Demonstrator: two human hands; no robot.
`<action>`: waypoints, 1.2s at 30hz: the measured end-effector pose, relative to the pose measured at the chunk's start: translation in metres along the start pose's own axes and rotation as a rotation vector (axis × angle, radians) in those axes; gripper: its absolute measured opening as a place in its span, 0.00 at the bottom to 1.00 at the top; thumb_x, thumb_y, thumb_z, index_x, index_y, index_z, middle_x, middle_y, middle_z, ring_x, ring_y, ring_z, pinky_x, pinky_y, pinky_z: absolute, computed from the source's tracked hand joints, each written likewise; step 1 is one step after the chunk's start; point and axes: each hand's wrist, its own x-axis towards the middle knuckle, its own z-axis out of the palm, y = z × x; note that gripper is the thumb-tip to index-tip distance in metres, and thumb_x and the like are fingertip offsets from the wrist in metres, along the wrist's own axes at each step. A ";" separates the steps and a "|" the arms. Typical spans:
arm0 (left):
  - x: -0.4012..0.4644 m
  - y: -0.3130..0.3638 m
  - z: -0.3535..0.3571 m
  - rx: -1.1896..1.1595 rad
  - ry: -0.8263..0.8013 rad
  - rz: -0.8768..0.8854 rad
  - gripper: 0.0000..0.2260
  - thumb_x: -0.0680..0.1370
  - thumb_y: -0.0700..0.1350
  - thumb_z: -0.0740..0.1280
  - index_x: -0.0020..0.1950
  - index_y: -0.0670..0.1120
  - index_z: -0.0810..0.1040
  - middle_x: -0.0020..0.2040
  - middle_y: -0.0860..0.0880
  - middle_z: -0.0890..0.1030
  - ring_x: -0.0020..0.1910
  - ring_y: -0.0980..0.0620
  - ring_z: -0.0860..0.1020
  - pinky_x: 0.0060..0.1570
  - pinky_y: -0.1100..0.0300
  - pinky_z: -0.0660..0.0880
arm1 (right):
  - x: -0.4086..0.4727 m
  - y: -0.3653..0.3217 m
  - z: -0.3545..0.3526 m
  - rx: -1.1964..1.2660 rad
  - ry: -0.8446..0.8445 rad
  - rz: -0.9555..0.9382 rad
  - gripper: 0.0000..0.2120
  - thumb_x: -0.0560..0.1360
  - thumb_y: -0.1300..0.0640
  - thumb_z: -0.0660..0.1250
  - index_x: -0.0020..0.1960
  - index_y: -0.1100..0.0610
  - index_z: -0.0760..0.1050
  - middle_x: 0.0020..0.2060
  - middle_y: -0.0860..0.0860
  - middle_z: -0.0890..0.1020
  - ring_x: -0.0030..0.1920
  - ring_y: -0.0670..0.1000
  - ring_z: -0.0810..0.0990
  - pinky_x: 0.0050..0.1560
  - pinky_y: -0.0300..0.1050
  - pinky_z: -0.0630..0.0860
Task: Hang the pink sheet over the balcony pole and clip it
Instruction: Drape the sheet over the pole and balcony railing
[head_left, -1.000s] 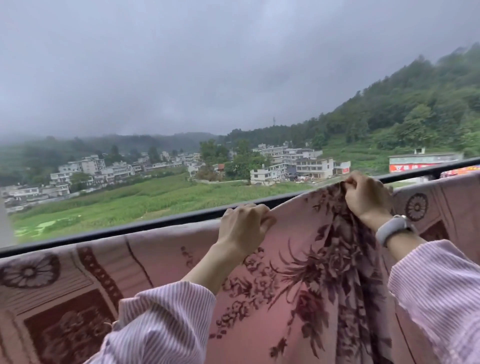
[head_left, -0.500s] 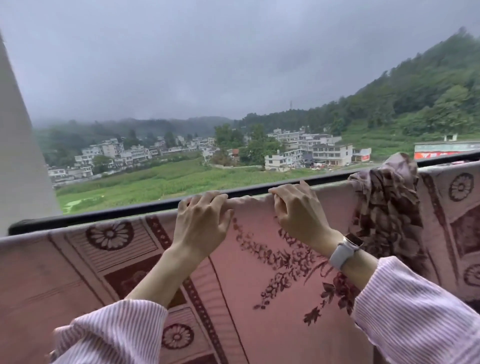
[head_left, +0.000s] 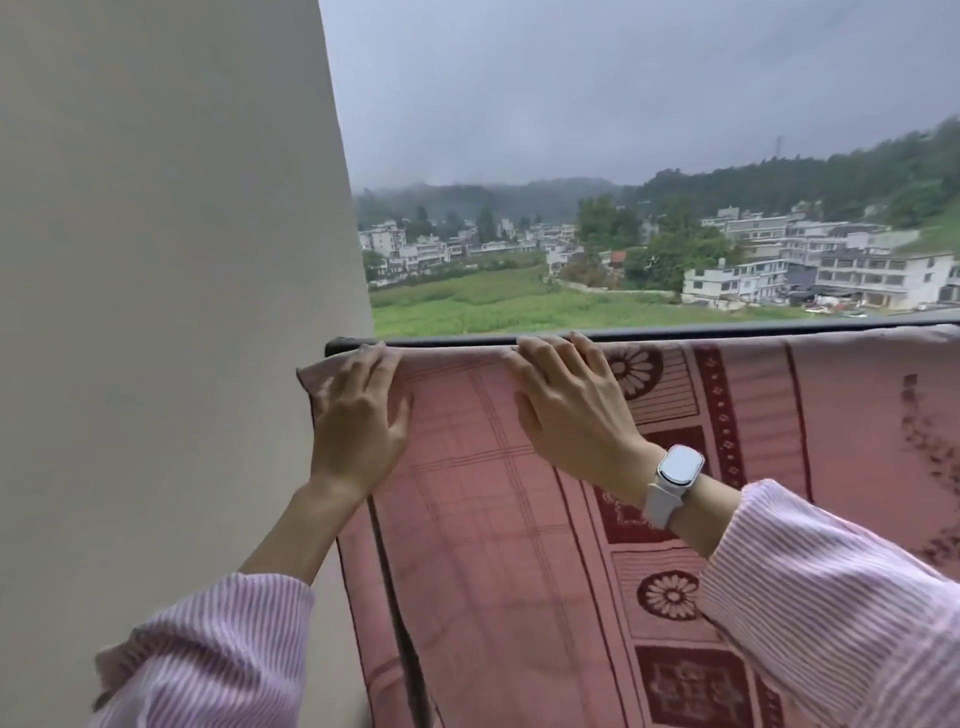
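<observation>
Under both flat hands, left hand (head_left: 358, 415) and right hand (head_left: 571, 405) (fingers straight, gripping nothing), the pole-draped pink sheet (head_left: 519, 519).

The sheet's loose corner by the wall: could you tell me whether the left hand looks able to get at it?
Probably yes: the left hand lies flat on the pink sheet, fingertips at that corner, nothing between them; the wall crowds it.

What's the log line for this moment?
sheet over pole | left hand flat on corner | right hand flat on top | clips none seen
</observation>
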 end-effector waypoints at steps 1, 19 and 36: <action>-0.005 -0.013 -0.002 -0.008 0.033 -0.029 0.21 0.74 0.41 0.67 0.66 0.42 0.70 0.66 0.40 0.70 0.66 0.40 0.67 0.62 0.43 0.64 | 0.004 -0.014 0.009 0.000 -0.012 -0.007 0.18 0.73 0.56 0.56 0.61 0.58 0.72 0.58 0.56 0.76 0.60 0.57 0.73 0.65 0.60 0.64; -0.016 -0.065 0.007 -0.778 0.087 -0.726 0.14 0.74 0.44 0.66 0.30 0.44 0.70 0.28 0.52 0.71 0.29 0.54 0.67 0.29 0.65 0.63 | 0.050 -0.071 0.052 0.016 0.100 0.087 0.11 0.75 0.54 0.61 0.56 0.57 0.74 0.49 0.53 0.78 0.49 0.52 0.70 0.50 0.47 0.60; 0.133 -0.066 -0.028 -0.327 0.212 -0.209 0.14 0.74 0.50 0.67 0.48 0.39 0.75 0.45 0.41 0.81 0.45 0.41 0.78 0.43 0.53 0.72 | 0.142 -0.031 0.023 0.004 0.128 0.314 0.08 0.76 0.58 0.62 0.48 0.60 0.78 0.47 0.54 0.81 0.46 0.54 0.76 0.51 0.47 0.70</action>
